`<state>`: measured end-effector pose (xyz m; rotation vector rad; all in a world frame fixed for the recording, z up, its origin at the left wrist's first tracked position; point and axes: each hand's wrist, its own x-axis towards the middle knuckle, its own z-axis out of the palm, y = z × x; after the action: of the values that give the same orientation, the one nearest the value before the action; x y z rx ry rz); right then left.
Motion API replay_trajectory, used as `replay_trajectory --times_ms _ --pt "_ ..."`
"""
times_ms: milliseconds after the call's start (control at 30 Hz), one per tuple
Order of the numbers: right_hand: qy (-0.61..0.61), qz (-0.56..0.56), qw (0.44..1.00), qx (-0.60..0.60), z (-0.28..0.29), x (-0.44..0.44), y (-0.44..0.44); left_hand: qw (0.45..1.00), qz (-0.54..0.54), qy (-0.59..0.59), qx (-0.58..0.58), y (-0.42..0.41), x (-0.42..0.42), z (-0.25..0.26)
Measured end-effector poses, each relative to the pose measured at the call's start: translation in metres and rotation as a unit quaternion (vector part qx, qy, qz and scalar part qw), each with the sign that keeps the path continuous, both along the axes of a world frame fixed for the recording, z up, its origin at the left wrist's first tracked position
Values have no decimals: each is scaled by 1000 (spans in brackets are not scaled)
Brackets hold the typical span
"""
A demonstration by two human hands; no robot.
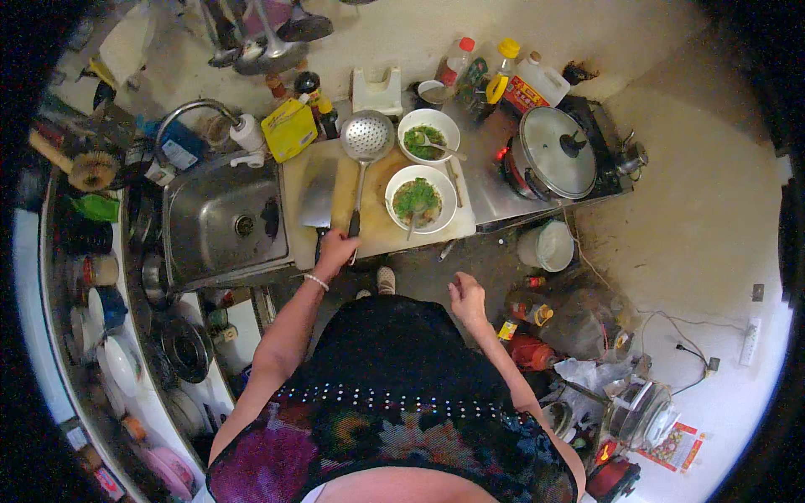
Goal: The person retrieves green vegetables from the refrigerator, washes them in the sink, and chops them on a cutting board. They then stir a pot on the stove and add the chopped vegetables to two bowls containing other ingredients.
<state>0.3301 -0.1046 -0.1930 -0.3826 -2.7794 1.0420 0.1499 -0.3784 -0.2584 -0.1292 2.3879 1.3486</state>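
My left hand is closed around the dark handle end of a perforated metal skimmer, whose bowl lies on the cutting board. Just left of the skimmer rests a cleaver, its dark handle beside my left hand. My right hand hangs in the air in front of the counter, holding nothing, its fingers loosely curled. Two white bowls with chopped greens stand on the board's right part, one behind and one in front. Each has a spoon in it. A slim knife-like utensil lies beside them.
A steel sink is at left. At right, a lidded pot stands on a stove with a red glow beside it. Bottles and a jug line the back. A bin and bottles stand on the floor at right; dish shelves at left.
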Motion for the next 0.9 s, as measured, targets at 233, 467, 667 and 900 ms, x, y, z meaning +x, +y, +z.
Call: replay_trajectory --times_ms 233,467,667,900 --pt "-8 20 999 -50 30 31 -18 909 61 -177 372 4 -3 69" --pt "44 125 980 -148 88 -22 -46 950 21 -13 310 36 78 168" --pt "168 335 914 -155 151 -54 -21 916 -96 35 389 107 131 236" --pt "266 291 915 -88 207 -22 56 899 -298 169 272 168 144 273"
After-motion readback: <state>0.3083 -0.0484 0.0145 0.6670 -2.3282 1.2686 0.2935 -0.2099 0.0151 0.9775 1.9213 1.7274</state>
